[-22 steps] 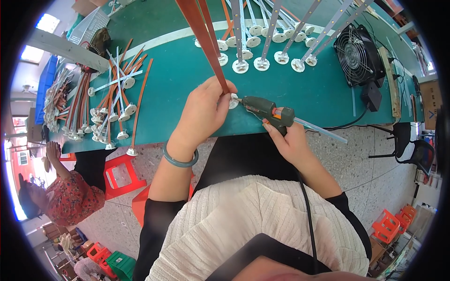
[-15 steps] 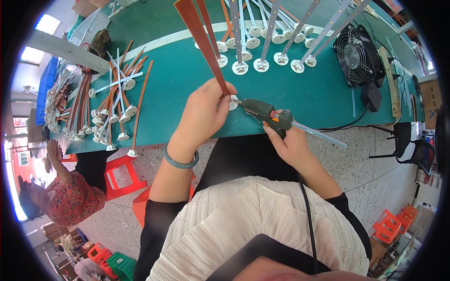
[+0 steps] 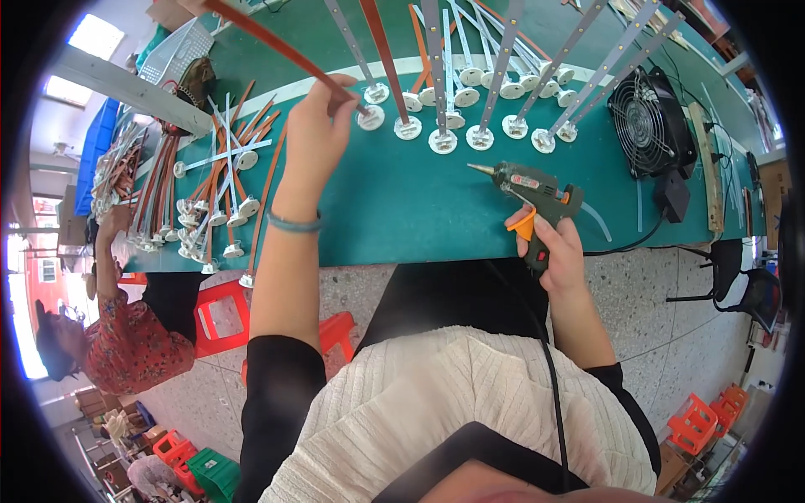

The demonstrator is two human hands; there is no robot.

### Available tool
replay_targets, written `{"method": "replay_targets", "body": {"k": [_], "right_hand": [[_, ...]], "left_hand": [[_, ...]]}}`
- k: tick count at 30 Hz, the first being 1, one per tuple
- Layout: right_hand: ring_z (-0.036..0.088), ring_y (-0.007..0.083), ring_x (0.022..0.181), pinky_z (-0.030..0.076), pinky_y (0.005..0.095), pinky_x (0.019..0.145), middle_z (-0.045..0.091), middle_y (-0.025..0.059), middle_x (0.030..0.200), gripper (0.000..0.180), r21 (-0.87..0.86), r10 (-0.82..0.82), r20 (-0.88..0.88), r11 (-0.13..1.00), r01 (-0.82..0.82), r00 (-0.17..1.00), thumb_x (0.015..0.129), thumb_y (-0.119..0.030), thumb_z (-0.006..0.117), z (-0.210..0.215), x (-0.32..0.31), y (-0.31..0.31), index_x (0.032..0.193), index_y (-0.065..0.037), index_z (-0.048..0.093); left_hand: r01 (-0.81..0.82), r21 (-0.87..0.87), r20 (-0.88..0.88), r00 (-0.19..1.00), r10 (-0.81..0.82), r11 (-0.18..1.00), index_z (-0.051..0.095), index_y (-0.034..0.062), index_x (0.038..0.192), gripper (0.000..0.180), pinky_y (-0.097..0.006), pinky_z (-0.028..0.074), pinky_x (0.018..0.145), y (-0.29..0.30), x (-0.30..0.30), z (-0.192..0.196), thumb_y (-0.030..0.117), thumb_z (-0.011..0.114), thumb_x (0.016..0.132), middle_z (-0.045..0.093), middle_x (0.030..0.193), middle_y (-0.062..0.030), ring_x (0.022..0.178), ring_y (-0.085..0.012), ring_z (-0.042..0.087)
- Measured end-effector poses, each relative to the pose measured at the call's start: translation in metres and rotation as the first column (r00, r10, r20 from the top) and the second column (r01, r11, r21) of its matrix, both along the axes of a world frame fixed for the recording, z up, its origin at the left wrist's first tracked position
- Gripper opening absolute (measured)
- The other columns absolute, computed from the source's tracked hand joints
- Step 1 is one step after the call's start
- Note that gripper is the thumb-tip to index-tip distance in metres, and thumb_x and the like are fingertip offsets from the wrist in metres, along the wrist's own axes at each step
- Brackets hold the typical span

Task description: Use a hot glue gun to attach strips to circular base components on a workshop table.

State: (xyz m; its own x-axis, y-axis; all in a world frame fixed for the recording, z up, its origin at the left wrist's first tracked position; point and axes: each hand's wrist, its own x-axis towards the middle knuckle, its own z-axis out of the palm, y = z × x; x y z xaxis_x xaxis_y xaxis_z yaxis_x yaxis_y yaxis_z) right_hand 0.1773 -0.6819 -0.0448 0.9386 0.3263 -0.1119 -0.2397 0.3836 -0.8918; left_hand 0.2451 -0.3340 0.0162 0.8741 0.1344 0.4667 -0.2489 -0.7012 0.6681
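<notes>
My left hand (image 3: 315,144) is closed around the lower part of an orange-brown strip (image 3: 281,57), which leans to the left. The strip's round white base (image 3: 370,118) rests on the green table, at the left end of a row of similar pieces. Another brown strip (image 3: 382,50) and several grey LED strips (image 3: 497,75) stand upright in that row on white round bases (image 3: 443,142). In my right hand (image 3: 560,251) is a dark green glue gun (image 3: 530,183) with an orange trigger. Its nozzle points left, apart from the strips, and a clear glue stick (image 3: 597,220) sticks out behind.
On the left lie a pile of strips with white bases (image 3: 220,220) and bundled strips (image 3: 155,189). A black fan (image 3: 650,121) and a power adapter (image 3: 671,199) stand on the right. Further bases lie behind the row. Another person (image 3: 126,335) sits at the far left.
My left hand has carried the brown strip up and left, away from the glue gun, to the row's left end. My right hand has moved slightly right, with the gun more upright.
</notes>
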Motion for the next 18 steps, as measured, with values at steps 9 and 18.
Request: {"method": "replay_targets", "body": {"k": [9,18], "right_hand": [[0.059,0.0149,0.07,0.048,0.0269,0.063,0.068,0.0201,0.106,0.031,-0.07,0.015,0.051,0.997,-0.011,0.999,0.1,-0.017,0.052,-0.002,-0.002,-0.002,0.124,0.003,0.055],[0.059,0.0144,0.071,0.049,0.0265,0.064,0.068,0.0197,0.106,0.032,-0.064,0.03,0.072,0.998,-0.026,0.997,0.101,-0.017,0.053,-0.005,-0.003,-0.003,0.125,0.004,0.054]], "left_hand": [[0.031,0.012,-0.1,0.995,-0.03,0.999,0.067,0.0013,0.112,0.021,-0.029,0.055,0.076,0.002,0.022,-0.012,0.0,0.067,0.091,0.073,0.088,-0.0094,0.082,-0.0165,0.071],[-0.145,0.085,-0.078,0.985,0.152,0.986,0.063,0.0052,0.119,0.035,-0.034,0.055,0.072,0.01,-0.007,-0.011,0.006,0.07,0.085,0.073,0.089,-0.012,0.078,-0.0249,0.072]]}}
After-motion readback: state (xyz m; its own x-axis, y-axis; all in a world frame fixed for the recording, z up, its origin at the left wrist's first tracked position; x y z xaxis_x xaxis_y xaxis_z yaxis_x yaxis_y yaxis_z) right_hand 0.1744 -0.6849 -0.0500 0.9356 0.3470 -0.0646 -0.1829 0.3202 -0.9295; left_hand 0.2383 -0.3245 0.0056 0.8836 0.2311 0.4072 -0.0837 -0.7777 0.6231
